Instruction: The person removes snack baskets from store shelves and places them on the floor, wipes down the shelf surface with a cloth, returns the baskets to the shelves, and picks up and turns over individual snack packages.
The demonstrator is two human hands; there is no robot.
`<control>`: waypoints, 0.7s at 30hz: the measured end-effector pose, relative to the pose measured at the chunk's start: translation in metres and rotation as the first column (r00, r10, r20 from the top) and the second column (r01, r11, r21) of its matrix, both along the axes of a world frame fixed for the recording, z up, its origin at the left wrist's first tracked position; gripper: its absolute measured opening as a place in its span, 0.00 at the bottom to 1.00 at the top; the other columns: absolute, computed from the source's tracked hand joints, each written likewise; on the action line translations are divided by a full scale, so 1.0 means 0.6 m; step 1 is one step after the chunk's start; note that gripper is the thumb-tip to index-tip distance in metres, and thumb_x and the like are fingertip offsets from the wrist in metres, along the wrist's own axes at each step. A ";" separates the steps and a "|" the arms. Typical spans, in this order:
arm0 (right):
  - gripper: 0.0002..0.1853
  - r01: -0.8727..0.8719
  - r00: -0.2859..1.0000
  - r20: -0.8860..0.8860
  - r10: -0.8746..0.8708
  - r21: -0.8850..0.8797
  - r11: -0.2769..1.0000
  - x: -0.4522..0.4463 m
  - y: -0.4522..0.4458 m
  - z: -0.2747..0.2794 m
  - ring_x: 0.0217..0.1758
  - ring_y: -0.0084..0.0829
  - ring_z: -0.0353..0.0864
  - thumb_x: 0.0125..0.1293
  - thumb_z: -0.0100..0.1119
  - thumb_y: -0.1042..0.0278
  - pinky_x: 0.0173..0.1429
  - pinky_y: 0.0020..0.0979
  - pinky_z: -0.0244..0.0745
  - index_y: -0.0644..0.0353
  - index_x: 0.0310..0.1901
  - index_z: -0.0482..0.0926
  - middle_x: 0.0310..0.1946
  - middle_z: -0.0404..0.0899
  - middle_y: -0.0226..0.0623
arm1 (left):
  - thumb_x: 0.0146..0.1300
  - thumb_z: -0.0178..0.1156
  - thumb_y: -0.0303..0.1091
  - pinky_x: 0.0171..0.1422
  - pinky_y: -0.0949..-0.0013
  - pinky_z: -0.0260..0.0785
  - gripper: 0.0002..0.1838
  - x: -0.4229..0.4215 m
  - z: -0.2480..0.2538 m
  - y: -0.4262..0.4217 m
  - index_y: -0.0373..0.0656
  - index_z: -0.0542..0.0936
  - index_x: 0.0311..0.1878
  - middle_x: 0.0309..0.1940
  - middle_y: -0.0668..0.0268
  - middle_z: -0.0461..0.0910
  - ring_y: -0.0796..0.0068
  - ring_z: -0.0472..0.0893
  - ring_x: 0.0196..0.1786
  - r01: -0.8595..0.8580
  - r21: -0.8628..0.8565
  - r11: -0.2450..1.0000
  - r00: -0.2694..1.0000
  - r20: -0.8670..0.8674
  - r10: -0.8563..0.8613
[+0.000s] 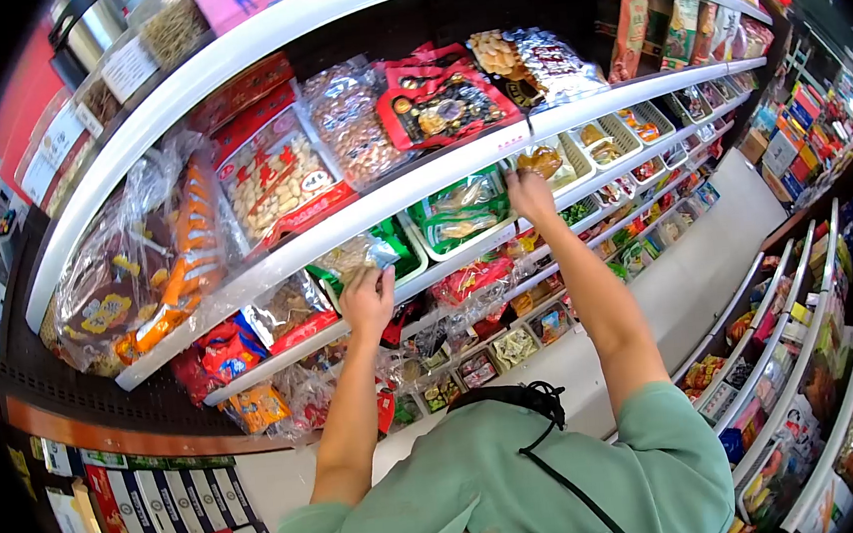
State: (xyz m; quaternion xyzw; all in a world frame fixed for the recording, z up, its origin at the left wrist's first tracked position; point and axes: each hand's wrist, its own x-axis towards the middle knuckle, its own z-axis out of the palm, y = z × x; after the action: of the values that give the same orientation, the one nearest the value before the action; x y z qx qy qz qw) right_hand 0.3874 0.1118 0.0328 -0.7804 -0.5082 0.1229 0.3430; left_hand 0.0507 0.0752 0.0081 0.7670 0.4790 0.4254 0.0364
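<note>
My left hand (367, 299) is at the front of a middle shelf, its fingers curled at the near edge of a green and clear snack packet (370, 251). That packet lies in a white basket at the left. To the right, a second white basket (462, 247) holds several green snack packets (457, 209). My right hand (531, 196) has its fingers bent over this basket's right end, and the fingertips are partly hidden. Just beyond that hand lies a packet of brown food (541, 162) in another basket.
Above is a white-edged shelf (420, 182) with a bag of white nuts (277, 178), a red bag (443, 100) and an orange tube-shaped pack (189, 245). Lower shelves hold more packets, such as a red one (478, 277). Another rack (805, 367) stands across the aisle floor (687, 271).
</note>
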 end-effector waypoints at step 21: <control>0.16 -0.065 0.984 0.180 -0.014 0.422 0.904 0.029 -0.040 -0.002 0.42 0.52 0.75 0.64 0.45 0.59 0.47 0.48 0.69 0.65 0.36 0.75 0.36 0.75 0.54 | 0.50 0.66 0.42 0.36 0.62 0.69 0.12 0.000 0.010 -0.009 0.41 0.83 0.28 0.24 0.61 0.77 0.59 0.77 0.31 0.179 0.041 0.983 0.967 -0.192 -0.168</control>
State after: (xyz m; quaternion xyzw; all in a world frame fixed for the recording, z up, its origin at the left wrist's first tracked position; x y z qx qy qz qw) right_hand 0.4045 0.0876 0.0318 -0.6876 -0.5616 -0.0570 0.4566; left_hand 0.0505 0.0700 0.0139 0.8434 0.3987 0.3601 0.0059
